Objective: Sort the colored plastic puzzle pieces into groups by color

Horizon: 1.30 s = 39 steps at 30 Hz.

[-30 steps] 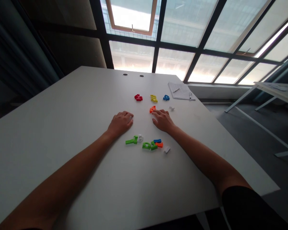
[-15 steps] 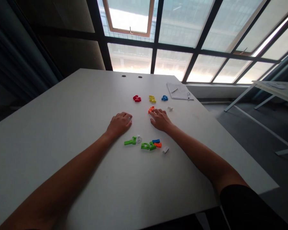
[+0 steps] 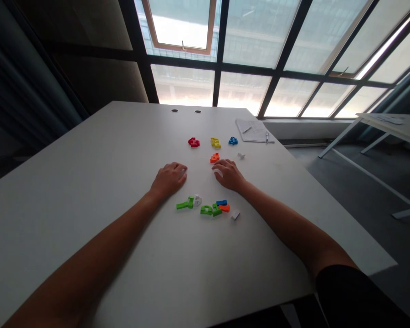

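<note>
My left hand (image 3: 170,177) rests on the white table, fingers loosely curved and apart, with nothing in it. Across from it, my right hand (image 3: 228,174) lies open just below a small pile of orange plastic pieces (image 3: 215,158). Farther back sit a red pile (image 3: 193,142), a yellow pile (image 3: 215,143) and a blue pile (image 3: 233,140) of similar pieces. Nearer to me, between my forearms, are green pieces (image 3: 207,210), a blue piece (image 3: 222,202), an orange piece (image 3: 224,208) and white pieces (image 3: 197,200). A single white piece (image 3: 235,215) lies to their right.
A small white piece (image 3: 241,156) lies right of my right hand. Papers (image 3: 256,130) with two pens are near the table's right edge. Two round cable holes (image 3: 198,111) are at the far edge. Another table (image 3: 386,120) stands at right, beyond a gap.
My right hand has drawn back slightly toward me from the orange pieces, which now show more fully. My left hand stays in about the same place.
</note>
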Motion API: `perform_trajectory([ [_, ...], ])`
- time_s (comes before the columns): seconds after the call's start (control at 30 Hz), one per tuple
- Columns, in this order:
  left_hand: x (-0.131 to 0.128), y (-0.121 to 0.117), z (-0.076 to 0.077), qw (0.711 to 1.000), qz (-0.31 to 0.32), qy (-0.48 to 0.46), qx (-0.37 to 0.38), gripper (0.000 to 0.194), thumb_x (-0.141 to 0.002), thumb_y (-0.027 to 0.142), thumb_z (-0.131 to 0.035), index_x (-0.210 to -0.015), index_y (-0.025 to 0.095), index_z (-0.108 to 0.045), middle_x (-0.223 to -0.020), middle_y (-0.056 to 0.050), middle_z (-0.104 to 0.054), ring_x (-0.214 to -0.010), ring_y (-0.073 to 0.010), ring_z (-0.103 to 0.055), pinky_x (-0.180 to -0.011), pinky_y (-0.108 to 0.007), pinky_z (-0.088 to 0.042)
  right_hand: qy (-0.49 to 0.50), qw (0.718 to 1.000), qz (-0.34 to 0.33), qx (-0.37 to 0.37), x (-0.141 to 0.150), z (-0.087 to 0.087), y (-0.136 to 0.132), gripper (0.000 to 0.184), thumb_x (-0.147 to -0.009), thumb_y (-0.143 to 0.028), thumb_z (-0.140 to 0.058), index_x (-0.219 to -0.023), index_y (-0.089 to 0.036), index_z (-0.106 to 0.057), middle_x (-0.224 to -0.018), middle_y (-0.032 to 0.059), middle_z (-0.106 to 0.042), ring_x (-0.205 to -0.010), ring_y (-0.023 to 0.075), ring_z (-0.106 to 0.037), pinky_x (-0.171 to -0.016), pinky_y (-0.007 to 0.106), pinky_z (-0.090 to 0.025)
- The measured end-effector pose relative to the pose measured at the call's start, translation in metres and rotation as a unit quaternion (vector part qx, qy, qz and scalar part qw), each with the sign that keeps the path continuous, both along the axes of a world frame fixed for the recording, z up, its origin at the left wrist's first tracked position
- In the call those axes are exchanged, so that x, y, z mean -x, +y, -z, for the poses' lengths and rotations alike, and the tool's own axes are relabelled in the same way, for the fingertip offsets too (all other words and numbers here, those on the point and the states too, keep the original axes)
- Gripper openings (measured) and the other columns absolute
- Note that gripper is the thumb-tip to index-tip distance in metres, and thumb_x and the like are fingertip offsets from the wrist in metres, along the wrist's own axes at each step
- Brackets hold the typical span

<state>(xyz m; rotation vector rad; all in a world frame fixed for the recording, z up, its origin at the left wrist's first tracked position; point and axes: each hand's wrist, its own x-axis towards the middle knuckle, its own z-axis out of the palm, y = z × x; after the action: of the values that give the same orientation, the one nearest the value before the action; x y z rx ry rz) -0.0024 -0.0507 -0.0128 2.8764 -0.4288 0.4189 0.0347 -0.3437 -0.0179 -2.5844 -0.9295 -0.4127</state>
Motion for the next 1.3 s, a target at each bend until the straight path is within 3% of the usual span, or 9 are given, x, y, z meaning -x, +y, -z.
perform_trajectory([
  [0.17, 0.0, 0.001, 0.001, 1.0, 0.004, 0.001, 0.01, 0.036, -0.1, 0.034, -0.051, -0.127, 0.024, -0.072, -0.13, -0.014, -0.07, -0.118, -0.033, -0.064, -0.101, -0.051, -0.052, 0.177, 0.973, -0.145, -0.021, 0.006, -0.024, -0.01, 0.011, -0.094, -0.025, -0.069, -0.098, -0.023, -0.079, -0.103, 0.0052, -0.079, -0.107, 0.023, -0.067, -0.097, 0.036, -0.05],
  [0.27, 0.0, 0.001, 0.002, 1.0, 0.002, 0.002, 0.01, 0.036, -0.099, 0.034, -0.052, -0.127, 0.024, -0.072, -0.131, -0.013, -0.07, -0.119, -0.0328, -0.063, -0.102, -0.051, -0.052, 0.351, 0.913, -0.197, 0.058, 0.01, -0.051, -0.016, 0.016, -0.091, -0.037, -0.075, -0.095, -0.022, -0.077, -0.097, 0.0021, -0.078, -0.089, 0.0194, -0.068, -0.078, 0.03, -0.051],
  [0.37, 0.0, 0.001, 0.002, 1.0, 0.001, 0.002, 0.007, 0.037, -0.1, 0.034, -0.051, -0.128, 0.023, -0.071, -0.131, -0.013, -0.07, -0.119, -0.033, -0.063, -0.102, -0.051, -0.052, 0.412, 0.875, -0.209, 0.141, 0.018, -0.071, -0.019, 0.03, -0.083, -0.05, -0.082, -0.092, -0.023, -0.073, -0.093, 0.0005, -0.076, -0.079, 0.0175, -0.064, -0.067, 0.028, -0.046],
  [0.53, 0.0, 0.001, 0.001, 1.0, 0.002, 0.005, 0.008, 0.037, -0.1, 0.035, -0.051, -0.128, 0.023, -0.071, -0.131, -0.013, -0.07, -0.118, -0.0324, -0.063, -0.103, -0.05, -0.051, 0.374, 0.887, -0.16, 0.218, 0.028, -0.076, -0.018, 0.052, -0.067, -0.067, -0.091, -0.086, -0.025, -0.067, -0.085, 0.0009, -0.071, -0.072, 0.0186, -0.059, -0.061, 0.031, -0.041],
  [0.67, 0.0, 0.001, 0.0, 1.0, 0.001, 0.006, 0.01, 0.036, -0.1, 0.034, -0.051, -0.128, 0.023, -0.071, -0.131, -0.014, -0.07, -0.119, -0.0321, -0.063, -0.103, -0.05, -0.051, 0.369, 0.895, -0.105, 0.227, 0.021, -0.075, -0.027, 0.049, -0.063, -0.058, -0.097, -0.088, -0.026, -0.071, -0.087, 0.0016, -0.073, -0.077, 0.0212, -0.063, -0.065, 0.032, -0.043],
  [0.87, 0.0, 0.001, 0.001, 1.0, 0.002, 0.002, 0.0, 0.037, -0.1, 0.034, -0.051, -0.127, 0.02, -0.071, -0.131, -0.014, -0.07, -0.117, -0.033, -0.063, -0.102, -0.051, -0.052, 0.329, 0.923, -0.006, 0.199, -0.004, -0.075, -0.046, 0.034, -0.081, -0.047, -0.088, -0.103, -0.024, -0.076, -0.103, 0.0049, -0.077, -0.089, 0.0233, -0.069, -0.075, 0.031, -0.048],
  [1.03, 0.0, 0.001, 0.001, 1.0, 0.0, -0.002, 0.001, 0.035, -0.1, 0.034, -0.052, -0.126, 0.021, -0.072, -0.129, -0.014, -0.07, -0.117, -0.0334, -0.064, -0.101, -0.052, -0.052, 0.263, 0.955, 0.013, 0.135, -0.016, -0.065, -0.043, 0.014, -0.095, -0.027, -0.073, -0.106, -0.02, -0.078, -0.11, 0.0066, -0.079, -0.094, 0.0207, -0.07, -0.086, 0.03, -0.048],
  [1.17, -0.001, 0.001, 0.001, 1.0, 0.0, 0.0, 0.002, 0.035, -0.1, 0.033, -0.052, -0.126, 0.021, -0.072, -0.13, -0.014, -0.07, -0.117, -0.0332, -0.063, -0.103, -0.052, -0.051, 0.19, 0.976, 0.015, 0.101, -0.019, -0.054, -0.04, 0.017, -0.1, -0.016, -0.064, -0.107, -0.018, -0.08, -0.109, 0.0088, -0.079, -0.093, 0.02, -0.07, -0.093, 0.032, -0.048],
  [1.3, 0.0, 0.001, 0.001, 1.0, 0.002, 0.0, -0.001, 0.036, -0.1, 0.033, -0.051, -0.127, 0.02, -0.071, -0.13, -0.014, -0.07, -0.117, -0.0332, -0.063, -0.102, -0.051, -0.052, 0.095, 0.991, 0.045, 0.082, -0.021, -0.037, -0.036, 0.023, -0.104, -0.014, -0.059, -0.113, -0.017, -0.08, -0.121, 0.0129, -0.075, -0.101, 0.0209, -0.069, -0.095, 0.031, -0.048],
])
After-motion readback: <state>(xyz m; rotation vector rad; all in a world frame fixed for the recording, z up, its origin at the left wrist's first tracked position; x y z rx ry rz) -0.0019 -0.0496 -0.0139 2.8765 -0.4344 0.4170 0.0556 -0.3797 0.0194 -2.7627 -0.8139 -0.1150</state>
